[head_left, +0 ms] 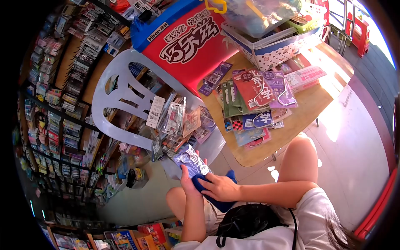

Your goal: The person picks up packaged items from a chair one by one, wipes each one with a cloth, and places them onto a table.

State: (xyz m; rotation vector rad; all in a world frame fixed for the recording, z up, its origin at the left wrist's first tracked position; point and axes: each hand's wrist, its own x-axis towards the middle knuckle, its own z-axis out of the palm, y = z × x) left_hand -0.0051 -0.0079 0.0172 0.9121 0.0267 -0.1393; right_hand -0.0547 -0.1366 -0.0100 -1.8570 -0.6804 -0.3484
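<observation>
My left hand [189,182] grips a flat blue-purple packet [192,160] with large white characters, its fingers showing along the far edge. A dark blue cloth [225,201] is bunched under my right hand [221,187], whose fingers press it against the packet's near end. Just beyond the packet, a light grey-blue plastic chair [102,100] bears a heap of packaged small goods [173,118]. On the wooden table [250,155] to the right lie similar flat packets in red [253,89], purple [281,89] and green [230,100].
A patterned basket [271,56] filled with plastic-wrapped things stands on the table's far side. Behind the chair is a red and blue box [179,46]. Racks of packaged goods [77,79] line the left. A black bag [252,223] rests on my lap.
</observation>
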